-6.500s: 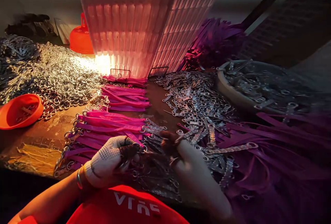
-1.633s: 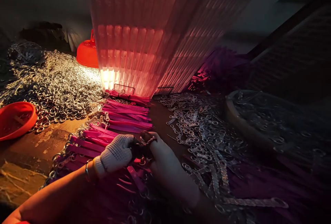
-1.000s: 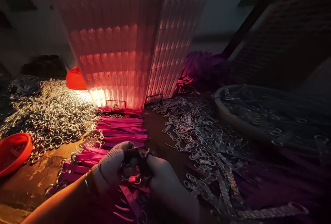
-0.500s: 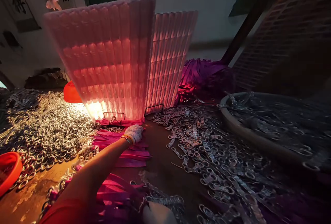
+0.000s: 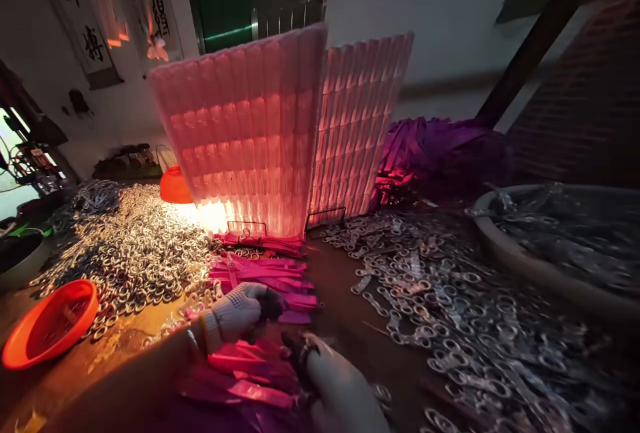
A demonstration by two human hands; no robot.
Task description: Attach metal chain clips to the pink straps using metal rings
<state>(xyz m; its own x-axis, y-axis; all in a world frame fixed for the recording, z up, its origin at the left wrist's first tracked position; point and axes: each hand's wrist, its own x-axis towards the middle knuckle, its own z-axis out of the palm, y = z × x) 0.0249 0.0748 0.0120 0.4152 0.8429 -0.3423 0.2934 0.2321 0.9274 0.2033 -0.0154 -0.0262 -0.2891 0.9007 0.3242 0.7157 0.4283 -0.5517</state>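
My left hand (image 5: 243, 307), in a white dotted glove with dark fingertips, is over magenta straps (image 5: 260, 273) laid in rows. Its fingers are curled in towards each other; what they hold, if anything, is hidden. Close by on the right is my right hand (image 5: 337, 379), in a pale covering with dark fingertips. Those fingers are bent together too, and their contents are too dark to make out. Beneath and between the hands is a nearer bunch of magenta straps (image 5: 250, 379). Some metal ring pieces (image 5: 383, 396) lie beside the right hand.
Shiny metal rings (image 5: 145, 246) are heaped at left, by an orange bowl (image 5: 55, 326) and an orange lamp shade (image 5: 175, 185). Translucent ribbed panels (image 5: 240, 133) stand behind the straps. Linked metal pieces (image 5: 440, 299) spread rightward towards a wide tub (image 5: 500, 239). Purple straps (image 5: 435, 143) are piled behind.
My left hand has come back from the far straps by the panel to near my right hand. My right hand has risen further into view. The camera view has shifted left.
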